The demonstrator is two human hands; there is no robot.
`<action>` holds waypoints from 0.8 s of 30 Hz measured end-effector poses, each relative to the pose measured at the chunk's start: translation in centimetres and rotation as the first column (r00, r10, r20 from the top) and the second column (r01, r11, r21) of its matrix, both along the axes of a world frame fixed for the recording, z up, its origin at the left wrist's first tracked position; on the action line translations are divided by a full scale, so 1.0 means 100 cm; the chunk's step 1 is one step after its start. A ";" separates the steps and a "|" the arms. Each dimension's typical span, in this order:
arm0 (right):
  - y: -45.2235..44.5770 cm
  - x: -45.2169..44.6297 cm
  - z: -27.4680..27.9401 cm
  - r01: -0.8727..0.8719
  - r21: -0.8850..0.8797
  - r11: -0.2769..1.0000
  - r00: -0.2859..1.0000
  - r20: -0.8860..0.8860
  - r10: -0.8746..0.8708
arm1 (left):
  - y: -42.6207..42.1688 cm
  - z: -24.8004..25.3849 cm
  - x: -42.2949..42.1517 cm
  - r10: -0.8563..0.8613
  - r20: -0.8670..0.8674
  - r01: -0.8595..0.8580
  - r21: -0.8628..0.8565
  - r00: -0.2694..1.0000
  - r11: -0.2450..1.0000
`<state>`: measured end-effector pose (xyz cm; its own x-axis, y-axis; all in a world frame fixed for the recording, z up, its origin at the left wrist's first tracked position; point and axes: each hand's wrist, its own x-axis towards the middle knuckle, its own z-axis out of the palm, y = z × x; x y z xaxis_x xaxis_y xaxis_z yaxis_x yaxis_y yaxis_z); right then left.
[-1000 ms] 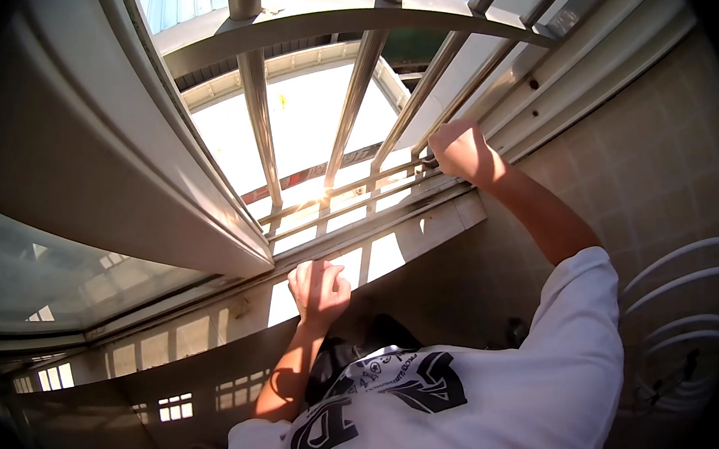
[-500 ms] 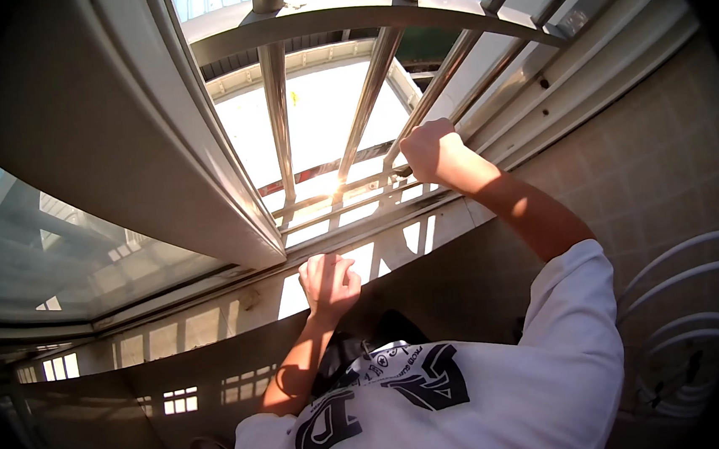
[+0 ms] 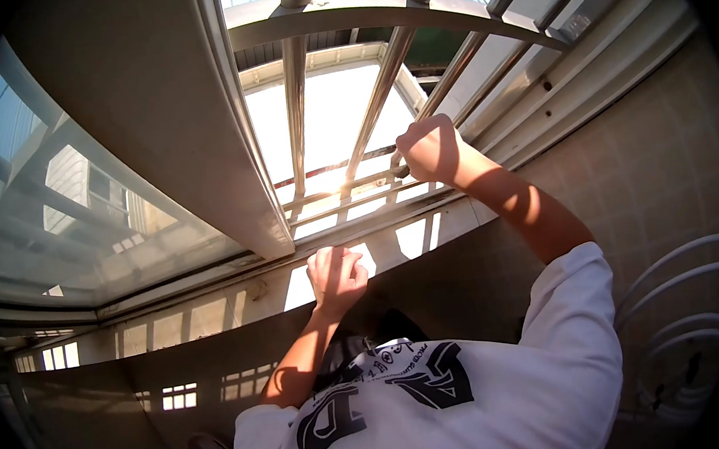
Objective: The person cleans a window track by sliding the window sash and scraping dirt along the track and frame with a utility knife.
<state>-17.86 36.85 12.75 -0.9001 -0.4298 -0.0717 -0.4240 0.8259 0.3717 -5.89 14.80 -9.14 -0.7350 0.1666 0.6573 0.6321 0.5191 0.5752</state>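
Right hand: up at the window, the right hand (image 3: 428,150) is balled into a fist by the lower ends of the metal bars (image 3: 386,83); what it grips, I can't tell from here.
Left hand: lower down, the left hand (image 3: 337,281) has its fingers bent inward at the sunlit sill (image 3: 415,237); how far they close, or on what, I can't make out.
Bars: slanting just beyond the right fist, bright daylight behind.
Sill: running below the bars, striped with shadow.
Glass pane (image 3: 79,204): over to the left, full of reflections.
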 end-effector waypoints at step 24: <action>-0.037 0.011 -0.032 -0.253 -0.039 0.967 0.945 -0.223 0.239 | -0.002 -0.007 -0.003 -0.030 -0.043 0.029 -0.015 0.999 0.999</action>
<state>-16.78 33.19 9.51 -0.7566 -0.6371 0.1471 -0.5334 0.7315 0.4246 -6.18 14.60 -9.83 -0.7009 0.1973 0.6854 0.6710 0.5081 0.5400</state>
